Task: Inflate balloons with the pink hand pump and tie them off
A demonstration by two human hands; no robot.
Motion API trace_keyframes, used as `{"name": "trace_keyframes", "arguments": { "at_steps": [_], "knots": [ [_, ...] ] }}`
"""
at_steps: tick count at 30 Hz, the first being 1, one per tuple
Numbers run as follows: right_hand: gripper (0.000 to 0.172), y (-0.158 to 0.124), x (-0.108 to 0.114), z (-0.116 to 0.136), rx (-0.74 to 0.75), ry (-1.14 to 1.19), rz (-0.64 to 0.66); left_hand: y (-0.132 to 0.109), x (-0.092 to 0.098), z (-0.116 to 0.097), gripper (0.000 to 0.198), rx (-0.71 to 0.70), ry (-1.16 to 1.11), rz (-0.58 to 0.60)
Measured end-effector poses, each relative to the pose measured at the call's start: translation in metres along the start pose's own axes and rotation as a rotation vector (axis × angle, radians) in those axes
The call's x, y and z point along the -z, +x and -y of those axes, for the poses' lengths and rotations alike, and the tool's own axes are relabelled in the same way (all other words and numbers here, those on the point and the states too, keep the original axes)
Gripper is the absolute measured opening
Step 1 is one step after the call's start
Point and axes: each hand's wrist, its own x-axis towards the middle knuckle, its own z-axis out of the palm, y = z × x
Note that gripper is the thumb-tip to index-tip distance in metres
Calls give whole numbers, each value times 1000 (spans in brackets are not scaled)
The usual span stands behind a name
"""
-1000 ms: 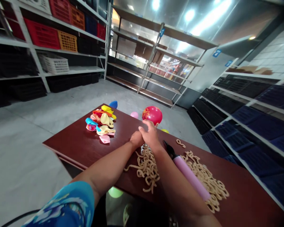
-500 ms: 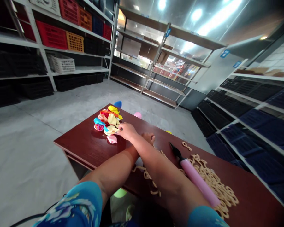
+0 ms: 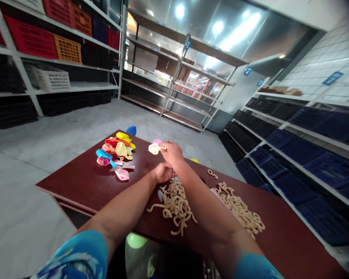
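Observation:
My right hand (image 3: pixel 171 153) is pinched on the neck of a limp cream balloon (image 3: pixel 153 148), held just above the dark red table (image 3: pixel 84 182). Below it my left hand (image 3: pixel 163 173) is curled closed at the top of a heap of tan S-shaped pieces (image 3: pixel 176 201); what it holds is hidden. A pile of flat coloured balloons (image 3: pixel 116 149) lies to the left of both hands, with a pink one (image 3: pixel 122 174) nearest me. My right forearm covers most of the pink hand pump (image 3: pixel 216 192).
A second heap of tan pieces (image 3: pixel 240 209) lies right of my arm, one loose piece (image 3: pixel 212 173) beyond it. Inflated balloons show past the far edge: blue (image 3: pixel 131 130), pink (image 3: pixel 157 141), yellow (image 3: pixel 194 160). A green balloon (image 3: pixel 135 240) sits under the table. Shelving racks line the walls.
My right hand reached left to the balloon pile, then lifted away to the right with a cream balloon. The red inflated balloon seen a second ago is out of sight.

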Motion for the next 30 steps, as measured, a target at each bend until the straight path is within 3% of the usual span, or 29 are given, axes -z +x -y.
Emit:
{"name": "trace_keyframes", "arguments": {
  "at_steps": [4,9,13,16,20,25,30],
  "knots": [
    [22,-33,4,-19,36,-43,-23,-4,3,-8,23,-68,-276,49],
    [22,-57,4,-27,-16,-65,-33,-4,-2,-14,21,-50,-277,2],
    [22,-74,6,-29,87,-26,37,1,-3,-14,25,-68,-255,-129],
    [22,-97,16,-41,118,-1,4,5,2,-14,23,-79,-251,-277],
    [24,-147,43,-85,-128,-94,-77,6,8,-14,25,-100,-273,-264],
    [46,-216,73,-141,-469,-324,82,5,7,-15,23,-84,-301,-192],
    [56,-249,73,-147,-548,-317,226,7,10,-15,24,-101,-325,-273]
  ]
}}
